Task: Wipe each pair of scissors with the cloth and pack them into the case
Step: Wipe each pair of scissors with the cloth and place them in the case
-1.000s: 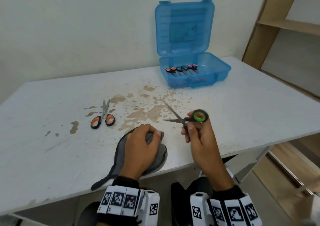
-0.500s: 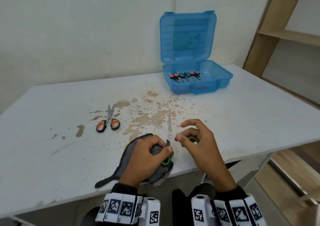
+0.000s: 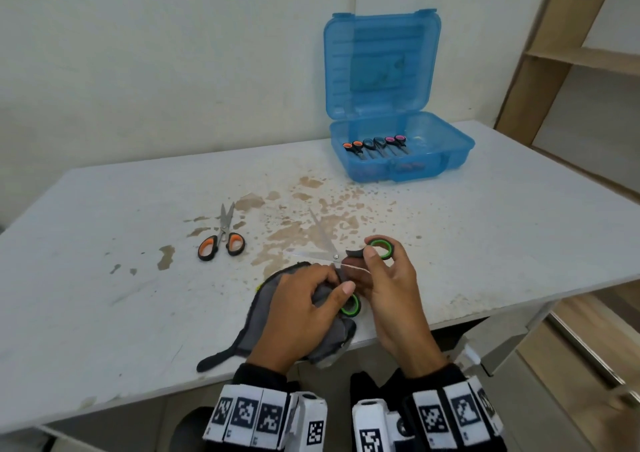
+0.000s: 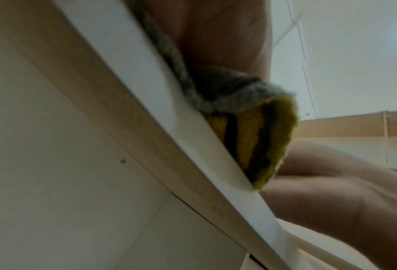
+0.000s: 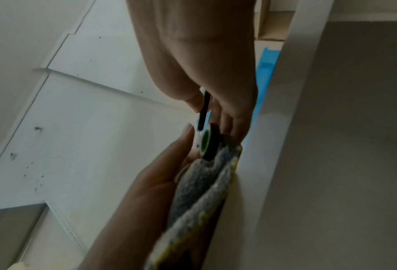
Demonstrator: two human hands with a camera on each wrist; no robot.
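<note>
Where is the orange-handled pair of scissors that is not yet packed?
In the head view, the orange-handled scissors lie closed on the table, left of the brown stains and of both hands.

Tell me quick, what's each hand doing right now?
Left hand: grips the grey cloth and the green-handled scissors' lower loop.
Right hand: pinches the same scissors' upper loop, blades spread open.

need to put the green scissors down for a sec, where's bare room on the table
Free: the right side of the table, between the blue case and the front edge, and the far left beyond the orange scissors. Crowded: the front middle, with both hands, the cloth and the green scissors.
</note>
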